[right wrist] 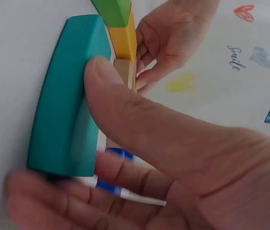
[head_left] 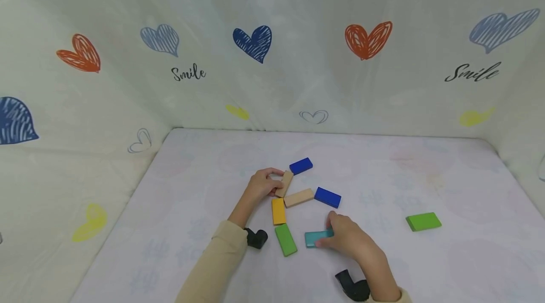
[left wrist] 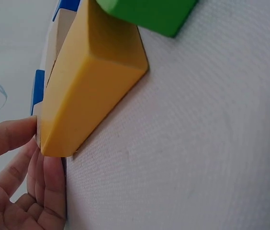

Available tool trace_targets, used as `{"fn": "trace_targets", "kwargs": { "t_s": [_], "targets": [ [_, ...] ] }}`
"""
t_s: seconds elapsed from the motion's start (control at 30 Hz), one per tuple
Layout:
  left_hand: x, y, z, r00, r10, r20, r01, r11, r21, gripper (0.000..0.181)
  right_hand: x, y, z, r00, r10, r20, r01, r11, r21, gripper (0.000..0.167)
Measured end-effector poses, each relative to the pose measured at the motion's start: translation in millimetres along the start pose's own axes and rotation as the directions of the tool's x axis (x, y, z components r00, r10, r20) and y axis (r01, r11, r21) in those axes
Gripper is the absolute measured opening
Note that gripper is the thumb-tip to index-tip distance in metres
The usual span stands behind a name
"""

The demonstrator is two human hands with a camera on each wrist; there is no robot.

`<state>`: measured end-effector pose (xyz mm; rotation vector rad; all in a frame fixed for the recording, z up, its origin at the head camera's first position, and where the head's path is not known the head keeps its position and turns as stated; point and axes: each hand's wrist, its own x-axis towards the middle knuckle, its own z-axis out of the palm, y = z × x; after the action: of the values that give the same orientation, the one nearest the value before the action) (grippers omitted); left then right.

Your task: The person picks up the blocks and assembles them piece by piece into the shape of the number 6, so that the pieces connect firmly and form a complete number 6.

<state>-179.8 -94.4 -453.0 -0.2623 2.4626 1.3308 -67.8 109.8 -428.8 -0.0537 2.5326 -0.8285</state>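
Observation:
My left hand (head_left: pixel 261 183) pinches a plain wooden block (head_left: pixel 287 182) between thumb and fingers; in the left wrist view a yellow block (left wrist: pixel 77 91) hides most of it. One end of this block is close to a dark blue block (head_left: pixel 301 165). A second plain block (head_left: pixel 299 197) slants from near its lower end towards another dark blue block (head_left: pixel 328 197). Below, the yellow block and a green block (head_left: pixel 285 240) run on in a bent line. My right hand (head_left: pixel 351 239) holds a teal block (right wrist: pixel 68 96), thumb on one side and fingers around its end.
Off to the right a separate green block (head_left: pixel 423 221) lies on the white tabletop (head_left: pixel 477 255). Behind the table hangs a pale sheet (head_left: pixel 298 85) printed with hearts. Black curved pieces (head_left: pixel 257 239) sit at both wrists.

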Motion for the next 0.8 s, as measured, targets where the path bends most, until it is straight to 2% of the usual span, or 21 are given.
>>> {"fn": "trace_targets", "kwargs": {
  "t_s": [0.1, 0.23, 0.37, 0.47, 0.63, 0.8],
  "targets": [
    [0.6, -0.5, 0.9, 1.0, -0.006, 0.0, 0.006, 1.0, -0.003, 0.03, -0.3, 1.9, 0.1, 0.998, -0.064, 0.013, 0.064, 0.996, 0.057, 0.023],
    [2.2, -1.9, 1.5, 1.0, -0.014, 0.0, 0.014, 1.0, -0.006, 0.03, 0.8, 8.7, -1.6, 0.987, -0.15, 0.051, 0.142, 0.981, 0.129, 0.014],
    [4.2, -3.9, 1.2, 1.0, -0.015, 0.001, 0.015, 1.0, -0.002, 0.03, 5.1, 16.2, -3.3, 0.958, -0.273, 0.091, 0.259, 0.956, 0.141, 0.011],
    [4.7, -4.5, 0.8, 1.0, -0.016, 0.006, 0.016, 1.0, -0.002, 0.03, 7.7, 19.1, -4.0, 0.932, -0.339, 0.131, 0.318, 0.935, 0.16, 0.009],
    [4.3, -3.4, 0.1, 1.0, -0.013, 0.01, 0.013, 1.0, -0.006, 0.031, 8.8, 19.9, -4.0, 0.909, -0.375, 0.182, 0.34, 0.919, 0.201, 0.009],
    [4.2, -3.5, 0.6, 1.0, -0.017, 0.009, 0.017, 1.0, -0.017, 0.03, 8.6, 19.4, -2.7, 0.904, -0.378, 0.2, 0.339, 0.919, 0.203, 0.01]
  ]
}}
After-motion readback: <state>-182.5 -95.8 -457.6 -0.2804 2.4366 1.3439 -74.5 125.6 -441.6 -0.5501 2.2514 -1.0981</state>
